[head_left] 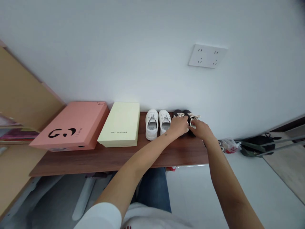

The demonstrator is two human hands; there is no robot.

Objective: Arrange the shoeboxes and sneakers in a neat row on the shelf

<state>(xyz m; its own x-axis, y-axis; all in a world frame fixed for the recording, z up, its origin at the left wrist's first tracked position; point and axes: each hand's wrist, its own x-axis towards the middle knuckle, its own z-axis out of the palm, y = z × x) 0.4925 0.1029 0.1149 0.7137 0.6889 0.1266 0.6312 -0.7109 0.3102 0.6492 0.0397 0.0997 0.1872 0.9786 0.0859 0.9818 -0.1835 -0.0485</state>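
Note:
A pair of black shoes (185, 114) with pale laces stands at the back right of a dark wooden table (114, 157), against the wall. My left hand (178, 126) is closed on the left black shoe. My right hand (201, 128) is closed on the right black shoe, with its laces sticking out above the fingers. Both hands cover most of the shoes. Just left of them stands a pair of white sneakers (157, 123), toes toward the wall.
A pale yellow shoebox (121, 124) and a pink shoebox (73, 125) lie on the table's left half. A wooden shelf unit (21, 95) stands at the far left. A wall socket (206, 56) is above. Bags (252, 144) lie on the floor at right.

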